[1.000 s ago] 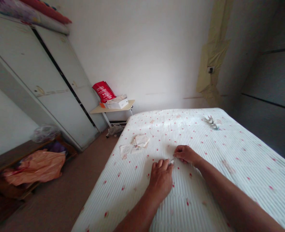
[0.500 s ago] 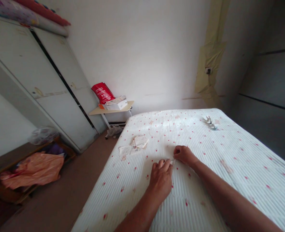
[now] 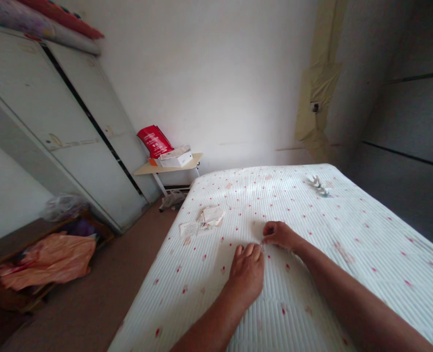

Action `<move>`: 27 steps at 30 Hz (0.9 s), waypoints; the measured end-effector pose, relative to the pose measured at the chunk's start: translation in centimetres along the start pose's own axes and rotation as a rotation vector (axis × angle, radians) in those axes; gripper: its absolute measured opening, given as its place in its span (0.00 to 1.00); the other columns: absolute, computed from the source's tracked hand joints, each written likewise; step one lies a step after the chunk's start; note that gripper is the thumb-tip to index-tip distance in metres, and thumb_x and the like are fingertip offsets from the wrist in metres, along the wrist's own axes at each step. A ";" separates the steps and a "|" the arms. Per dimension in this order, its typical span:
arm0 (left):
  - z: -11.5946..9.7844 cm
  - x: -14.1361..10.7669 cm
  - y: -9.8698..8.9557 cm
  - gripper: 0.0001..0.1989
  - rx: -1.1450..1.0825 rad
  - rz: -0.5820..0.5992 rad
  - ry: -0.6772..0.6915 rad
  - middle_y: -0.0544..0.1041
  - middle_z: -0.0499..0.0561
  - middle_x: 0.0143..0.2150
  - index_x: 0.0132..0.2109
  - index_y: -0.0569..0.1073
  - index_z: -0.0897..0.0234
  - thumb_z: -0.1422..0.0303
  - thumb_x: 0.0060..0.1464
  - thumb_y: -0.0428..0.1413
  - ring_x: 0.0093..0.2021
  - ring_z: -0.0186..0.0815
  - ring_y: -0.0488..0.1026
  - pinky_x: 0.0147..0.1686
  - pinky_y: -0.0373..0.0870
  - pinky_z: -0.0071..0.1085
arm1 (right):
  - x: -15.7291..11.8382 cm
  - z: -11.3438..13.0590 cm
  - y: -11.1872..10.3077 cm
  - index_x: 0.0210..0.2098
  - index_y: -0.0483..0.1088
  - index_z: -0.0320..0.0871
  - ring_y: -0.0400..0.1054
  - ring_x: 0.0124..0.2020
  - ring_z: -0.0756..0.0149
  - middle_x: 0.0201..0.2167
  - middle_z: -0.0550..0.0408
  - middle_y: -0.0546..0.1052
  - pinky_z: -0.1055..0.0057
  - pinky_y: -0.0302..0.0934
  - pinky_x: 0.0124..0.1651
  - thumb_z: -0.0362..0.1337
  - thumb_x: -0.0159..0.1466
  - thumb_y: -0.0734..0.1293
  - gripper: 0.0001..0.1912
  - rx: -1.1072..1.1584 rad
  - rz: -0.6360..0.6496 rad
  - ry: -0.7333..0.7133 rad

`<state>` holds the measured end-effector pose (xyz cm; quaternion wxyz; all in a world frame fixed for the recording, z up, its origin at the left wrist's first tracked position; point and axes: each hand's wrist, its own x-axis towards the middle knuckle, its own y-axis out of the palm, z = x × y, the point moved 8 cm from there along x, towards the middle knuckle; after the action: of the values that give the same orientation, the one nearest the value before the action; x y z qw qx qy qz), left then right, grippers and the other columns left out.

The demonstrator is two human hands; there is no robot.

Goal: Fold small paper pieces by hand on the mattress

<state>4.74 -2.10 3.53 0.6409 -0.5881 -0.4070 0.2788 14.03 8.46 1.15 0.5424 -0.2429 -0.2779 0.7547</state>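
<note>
My left hand (image 3: 247, 271) rests on the white quilted bed cover (image 3: 293, 303) with its fingers curled down. Just beyond it to the right, my right hand (image 3: 280, 235) is closed in a pinch. Between the two sets of fingertips is a tiny pale bit, too small to make out; what each hand grips is hidden. Printed paper pieces (image 3: 211, 216) lie on the cover, forward and left of my hands. Toward the far right of the bed is a small twisted whitish-grey item (image 3: 318, 186).
A small table (image 3: 168, 168) beyond the bed's far left corner holds a red bag (image 3: 155, 142) and a white box (image 3: 178, 159). A wardrobe (image 3: 66, 127) stands at left. Orange cloth or plastic (image 3: 51, 259) lies on a low wooden piece.
My right fingertips have moved slightly left, closer to my left hand. The left hand has turned a little, its fingers more tucked. The view has shifted slightly.
</note>
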 end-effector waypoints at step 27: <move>0.6 -0.2 0.1 0.18 -0.068 -0.014 -0.030 0.68 0.55 0.52 0.51 0.66 0.64 0.77 0.52 0.48 0.50 0.41 0.62 0.46 0.58 0.39 | -0.7 1.1 0.6 0.28 0.70 0.40 0.64 0.33 0.68 0.31 0.53 0.71 0.75 0.58 0.36 0.28 0.45 0.67 0.09 -0.196 -0.022 -0.144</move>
<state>4.12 -1.96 3.33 0.6162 -0.6026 -0.4299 0.2690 13.06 7.50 1.54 0.5030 -0.2367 -0.3912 0.7334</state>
